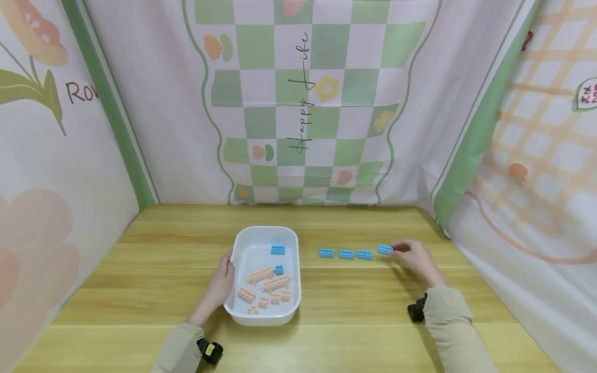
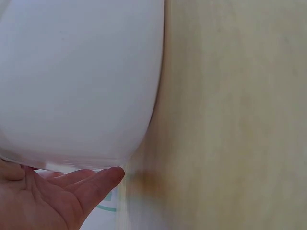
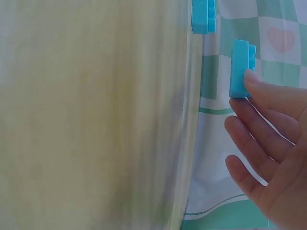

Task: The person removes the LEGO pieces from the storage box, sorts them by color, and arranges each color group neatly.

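My right hand (image 1: 415,259) pinches a blue building block (image 1: 384,249) at its right end, between thumb and fingertips. In the right wrist view the pinched block (image 3: 239,69) is a long studded brick held upright, studs up, a little above the tabletop. Left of it, three like blue blocks (image 1: 346,254) stand spaced in a row. My left hand (image 1: 221,282) holds the left side of a white plastic tub (image 1: 298,290), thumb at the rim. Seen from the left wrist, its fingers (image 2: 98,184) lie along the tub's outer wall.
Inside the tub are a blue block (image 1: 278,250), a small blue block (image 1: 279,270), two long peach pieces (image 1: 276,283) and several smaller peach blocks (image 1: 246,295). The wooden table (image 1: 345,321) ends at a patterned curtain (image 1: 298,103) behind, with curtains at both sides.
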`<control>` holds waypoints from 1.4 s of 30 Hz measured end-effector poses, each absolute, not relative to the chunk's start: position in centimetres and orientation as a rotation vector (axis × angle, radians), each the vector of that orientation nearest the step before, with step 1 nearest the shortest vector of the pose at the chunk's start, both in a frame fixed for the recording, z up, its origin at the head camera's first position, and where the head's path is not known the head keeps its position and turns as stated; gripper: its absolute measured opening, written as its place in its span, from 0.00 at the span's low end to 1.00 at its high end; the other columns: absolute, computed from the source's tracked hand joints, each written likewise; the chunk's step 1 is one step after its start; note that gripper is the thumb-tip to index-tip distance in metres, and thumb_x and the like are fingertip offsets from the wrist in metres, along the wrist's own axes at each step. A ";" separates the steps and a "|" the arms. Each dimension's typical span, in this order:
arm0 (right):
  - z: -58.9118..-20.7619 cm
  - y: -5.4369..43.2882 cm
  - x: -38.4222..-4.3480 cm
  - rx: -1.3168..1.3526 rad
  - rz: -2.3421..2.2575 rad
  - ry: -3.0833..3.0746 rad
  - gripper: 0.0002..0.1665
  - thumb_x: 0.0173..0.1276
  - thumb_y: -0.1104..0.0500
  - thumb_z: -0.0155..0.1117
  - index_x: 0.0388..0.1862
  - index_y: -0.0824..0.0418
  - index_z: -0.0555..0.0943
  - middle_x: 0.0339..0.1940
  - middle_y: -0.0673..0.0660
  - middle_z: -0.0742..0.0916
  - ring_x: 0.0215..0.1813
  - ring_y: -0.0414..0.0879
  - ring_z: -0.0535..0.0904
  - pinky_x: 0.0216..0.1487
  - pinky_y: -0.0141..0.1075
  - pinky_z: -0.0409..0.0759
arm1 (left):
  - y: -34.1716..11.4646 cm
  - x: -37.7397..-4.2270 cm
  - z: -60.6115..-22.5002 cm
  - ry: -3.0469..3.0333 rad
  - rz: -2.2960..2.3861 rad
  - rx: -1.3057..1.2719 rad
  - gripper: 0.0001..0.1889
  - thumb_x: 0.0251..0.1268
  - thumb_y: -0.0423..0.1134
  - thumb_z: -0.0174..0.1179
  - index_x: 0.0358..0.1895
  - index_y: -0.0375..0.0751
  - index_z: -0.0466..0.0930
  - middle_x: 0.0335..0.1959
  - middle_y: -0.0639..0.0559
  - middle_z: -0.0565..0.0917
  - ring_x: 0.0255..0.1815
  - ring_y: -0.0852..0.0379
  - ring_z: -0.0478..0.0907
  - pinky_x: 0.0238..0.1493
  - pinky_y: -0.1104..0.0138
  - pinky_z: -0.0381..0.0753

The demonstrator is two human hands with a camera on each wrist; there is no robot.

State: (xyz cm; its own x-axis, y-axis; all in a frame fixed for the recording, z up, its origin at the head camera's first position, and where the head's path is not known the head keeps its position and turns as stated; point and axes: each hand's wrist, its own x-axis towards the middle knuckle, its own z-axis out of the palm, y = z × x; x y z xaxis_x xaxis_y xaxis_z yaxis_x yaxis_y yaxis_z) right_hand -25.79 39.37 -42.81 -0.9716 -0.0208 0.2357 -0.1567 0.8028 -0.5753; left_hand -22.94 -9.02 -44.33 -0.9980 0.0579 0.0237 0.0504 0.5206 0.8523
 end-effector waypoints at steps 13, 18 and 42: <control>-43.1 39.5 -26.1 0.151 0.920 -2.852 0.15 0.59 0.62 0.67 0.42 0.72 0.82 0.38 0.66 0.86 0.41 0.57 0.82 0.43 0.44 0.82 | -9.0 -23.0 -44.3 2.737 1.538 0.103 0.25 0.76 0.36 0.31 0.72 0.32 0.48 0.67 0.27 0.62 0.61 0.33 0.69 0.61 0.45 0.72; -43.1 39.7 -26.2 0.137 0.913 -2.890 0.15 0.58 0.62 0.68 0.41 0.72 0.82 0.37 0.66 0.86 0.39 0.55 0.81 0.38 0.39 0.81 | -8.9 -23.0 -44.3 2.734 1.542 0.098 0.25 0.76 0.37 0.32 0.72 0.33 0.49 0.67 0.27 0.63 0.60 0.33 0.70 0.60 0.46 0.74; -43.3 39.8 -27.1 0.076 0.949 -2.972 0.17 0.57 0.59 0.68 0.42 0.69 0.82 0.37 0.64 0.85 0.40 0.53 0.80 0.41 0.42 0.78 | -9.0 -23.0 -44.5 2.728 1.547 0.094 0.25 0.76 0.38 0.32 0.72 0.34 0.49 0.67 0.28 0.63 0.60 0.34 0.70 0.59 0.46 0.75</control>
State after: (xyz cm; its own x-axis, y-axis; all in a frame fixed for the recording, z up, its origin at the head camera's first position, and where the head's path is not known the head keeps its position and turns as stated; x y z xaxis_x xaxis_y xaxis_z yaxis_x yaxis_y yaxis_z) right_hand -27.10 39.80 -43.32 -0.9986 -0.0402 0.0348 -0.0529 0.8140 -0.5784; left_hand -23.01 -8.96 -44.47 -0.9982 0.0540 0.0259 0.0500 0.5119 0.8576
